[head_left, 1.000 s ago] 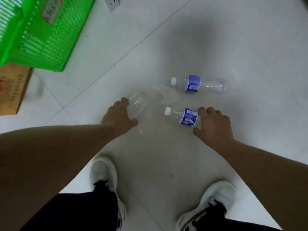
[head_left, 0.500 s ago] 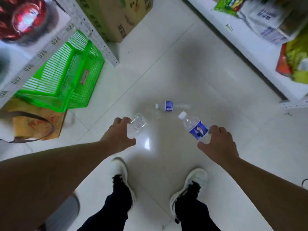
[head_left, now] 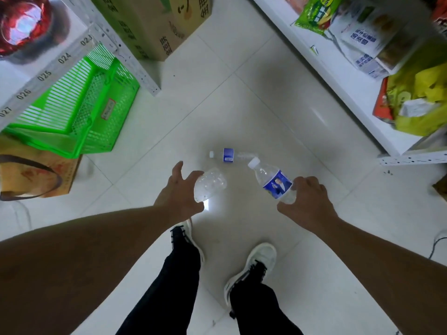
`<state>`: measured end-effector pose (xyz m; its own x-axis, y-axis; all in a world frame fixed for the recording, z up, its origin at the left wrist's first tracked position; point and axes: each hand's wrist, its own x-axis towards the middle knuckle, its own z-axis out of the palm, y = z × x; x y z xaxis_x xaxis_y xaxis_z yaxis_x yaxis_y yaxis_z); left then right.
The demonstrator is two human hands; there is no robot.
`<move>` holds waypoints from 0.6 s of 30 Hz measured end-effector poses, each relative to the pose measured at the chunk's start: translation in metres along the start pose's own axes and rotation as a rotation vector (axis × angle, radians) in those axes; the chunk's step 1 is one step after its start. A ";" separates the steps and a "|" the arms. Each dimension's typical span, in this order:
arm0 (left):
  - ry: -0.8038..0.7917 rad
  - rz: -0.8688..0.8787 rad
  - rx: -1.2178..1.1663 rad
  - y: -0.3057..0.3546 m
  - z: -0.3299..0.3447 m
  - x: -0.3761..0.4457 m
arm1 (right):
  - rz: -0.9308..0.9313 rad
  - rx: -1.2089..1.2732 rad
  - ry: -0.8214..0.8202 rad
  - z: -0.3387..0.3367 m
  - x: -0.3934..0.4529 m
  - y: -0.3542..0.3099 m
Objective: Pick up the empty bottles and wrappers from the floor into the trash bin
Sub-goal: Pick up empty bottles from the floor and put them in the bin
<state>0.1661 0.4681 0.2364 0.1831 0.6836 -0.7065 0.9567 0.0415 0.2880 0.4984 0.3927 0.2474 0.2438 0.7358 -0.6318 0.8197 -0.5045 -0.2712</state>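
One labelled bottle (head_left: pixel 274 182) is clasped by the right hand (head_left: pixel 306 204) and a crushed bottle (head_left: pixel 209 184) loosely by the half-open left hand (head_left: pixel 177 193), apparently for binning, while a third bottle (head_left: pixel 229 155) is left on the floor (head_left: pixel 278 122) beyond, no bin in view.

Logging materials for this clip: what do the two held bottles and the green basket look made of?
Labelled bottle in the right hand: clear thin plastic, glossy; floor shows through, white cap. Unlabelled bottle in the left hand: same see-through plastic, apparently crumpled. Green basket: rigid moulded plastic, judging by its slotted lattice walls.
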 end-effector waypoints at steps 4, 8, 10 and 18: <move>-0.029 0.107 0.124 -0.003 0.002 0.032 | 0.050 0.012 0.008 0.014 0.031 -0.002; -0.109 0.136 0.297 -0.017 0.034 0.081 | 0.009 0.000 -0.018 0.058 0.083 -0.001; -0.118 0.092 0.329 -0.025 0.064 0.112 | -0.042 -0.015 -0.066 0.088 0.115 0.002; -0.155 0.038 0.434 -0.045 0.172 0.231 | -0.186 0.028 0.005 0.176 0.203 0.048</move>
<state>0.2045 0.4990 -0.0505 0.2195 0.5607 -0.7984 0.9489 -0.3130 0.0410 0.4958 0.4385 -0.0216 0.0925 0.8198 -0.5652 0.8361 -0.3722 -0.4030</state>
